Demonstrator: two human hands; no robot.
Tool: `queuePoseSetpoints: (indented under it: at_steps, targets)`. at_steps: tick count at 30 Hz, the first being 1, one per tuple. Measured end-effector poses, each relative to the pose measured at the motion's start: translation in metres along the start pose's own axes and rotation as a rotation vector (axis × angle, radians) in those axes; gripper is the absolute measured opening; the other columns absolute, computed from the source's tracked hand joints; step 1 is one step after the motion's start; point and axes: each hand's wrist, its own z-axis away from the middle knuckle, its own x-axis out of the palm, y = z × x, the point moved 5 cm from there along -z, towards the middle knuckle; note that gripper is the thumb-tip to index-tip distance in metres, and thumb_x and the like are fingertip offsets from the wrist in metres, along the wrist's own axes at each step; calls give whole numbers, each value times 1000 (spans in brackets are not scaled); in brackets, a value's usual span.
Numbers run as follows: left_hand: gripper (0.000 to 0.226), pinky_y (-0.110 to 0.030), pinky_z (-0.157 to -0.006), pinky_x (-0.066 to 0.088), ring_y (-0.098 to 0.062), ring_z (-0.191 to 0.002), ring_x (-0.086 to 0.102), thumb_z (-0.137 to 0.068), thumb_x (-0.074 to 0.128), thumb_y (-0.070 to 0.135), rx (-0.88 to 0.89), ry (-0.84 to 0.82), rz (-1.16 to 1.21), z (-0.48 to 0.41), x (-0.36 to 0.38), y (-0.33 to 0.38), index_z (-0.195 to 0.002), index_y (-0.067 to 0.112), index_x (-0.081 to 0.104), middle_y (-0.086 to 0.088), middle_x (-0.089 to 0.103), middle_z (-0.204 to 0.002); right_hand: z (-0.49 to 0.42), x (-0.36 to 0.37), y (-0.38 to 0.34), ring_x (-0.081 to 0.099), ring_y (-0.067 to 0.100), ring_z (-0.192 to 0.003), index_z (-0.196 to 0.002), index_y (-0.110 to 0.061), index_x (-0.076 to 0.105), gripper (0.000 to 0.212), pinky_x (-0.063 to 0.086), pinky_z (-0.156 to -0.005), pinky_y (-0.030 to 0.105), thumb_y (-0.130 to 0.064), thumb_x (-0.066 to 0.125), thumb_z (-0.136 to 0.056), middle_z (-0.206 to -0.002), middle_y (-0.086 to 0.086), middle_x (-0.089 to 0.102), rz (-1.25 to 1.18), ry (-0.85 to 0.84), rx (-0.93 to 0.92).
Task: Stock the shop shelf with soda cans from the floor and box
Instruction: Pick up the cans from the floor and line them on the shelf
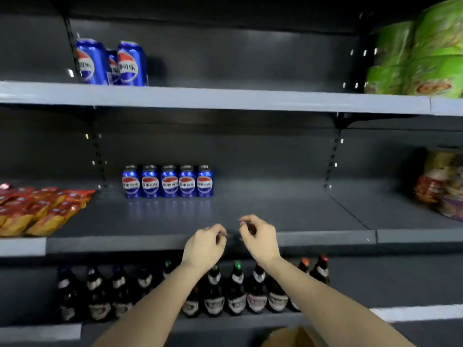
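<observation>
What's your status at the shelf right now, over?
Left hand and right hand curled, no can held. Five soda cans lined up on middle shelf. Nothing blocking the space beside them.

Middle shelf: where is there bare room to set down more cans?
Bare board runs right of the five-can row to the mixed snack bags, and in front of the row to the shelf lip. The left is crowded: red-orange packets fill that end.
</observation>
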Motion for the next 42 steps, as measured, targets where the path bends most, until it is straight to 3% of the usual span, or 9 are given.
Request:
queuePoseSetpoints:
  at_steps: [5, 9, 14, 20, 29, 33, 36, 38, 42]
  targets:
    - [26, -31, -80, 52, -20, -100, 63, -86, 48, 27, -65, -327, -73, 107, 79, 0, -111, 29, 57, 4, 67, -108, 118, -12, 69, 60, 17, -72, -101, -14, 66, 16, 40, -65, 18, -18, 56, -89, -76, 6, 67, 38, -228, 239]
    - [28, -33, -81, 53, -19, -103, 62, -90, 48, 29, -210, -514, -61, 174, 139, -30, -117, 29, 54, 6, 66, -115, 199, 4, 142, 62, 18, -101, -113, -17, 63, 25, 44, -91, 26, -20, 54, -90, -103, 7, 70, 70, -452, 488]
    - [28, -32, -84, 49, -26, -107, 60, -89, 49, 27, -303, -767, -157, 269, 247, -82, -116, 28, 55, -3, 64, -117, 317, 30, 238, 60, 6, -82, -103, -10, 67, 19, 43, -79, 20, -6, 52, -91, -88, 10, 63, -83, -319, 830]
    - [45, -33, -96, 41, -25, -125, 45, -90, 50, 20, -268, -1131, -224, 408, 446, -155, -134, 21, 42, -2, 45, -139, 507, 105, 422, 60, 22, -109, -118, -22, 64, 31, 35, -74, 17, -23, 49, -91, -120, 4, 64, 79, -411, 1133]
    - [69, -40, -101, 37, -30, -131, 39, -84, 66, 23, -368, -1253, -87, 581, 699, -258, -142, 17, 28, -6, 32, -147, 690, 216, 640, 53, 29, -115, -125, -21, 54, 32, 40, -88, 29, -27, 38, -98, -124, 10, 60, 160, -326, 1323]
    - [102, -42, -106, 37, -28, -138, 30, -77, 74, 11, -256, -1240, -5, 604, 782, -283, -151, 27, 5, -4, 15, -156, 740, 239, 708, 52, 25, -114, -129, -24, 50, 35, 27, -69, 18, -31, 32, -100, -125, 6, 58, 210, -279, 1359]
    - [107, -39, -109, 34, -28, -141, 26, -66, 72, -6, 46, -1296, 70, 603, 830, -275, -149, 33, 18, -1, 14, -157, 758, 253, 739, 52, 20, -107, -132, -23, 46, 36, 28, -70, 16, -32, 32, -100, -126, 4, 57, 170, -178, 1386]
    - [87, -41, -101, 42, -30, -128, 42, -61, 69, -5, 153, -1318, 74, 602, 846, -270, -138, 25, 40, -2, 36, -145, 764, 256, 746, 50, 20, -114, -136, -22, 41, 39, 29, -78, 19, -33, 36, -99, -133, 4, 52, 154, -143, 1361]
    - [72, -40, -81, 50, -29, -104, 54, -57, 80, 7, 59, -1284, 43, 591, 825, -270, -120, 20, 48, -5, 50, -119, 755, 239, 722, 44, 22, -124, -141, -19, 32, 46, 29, -87, 23, -32, 40, -98, -142, 7, 39, 151, -169, 1282]
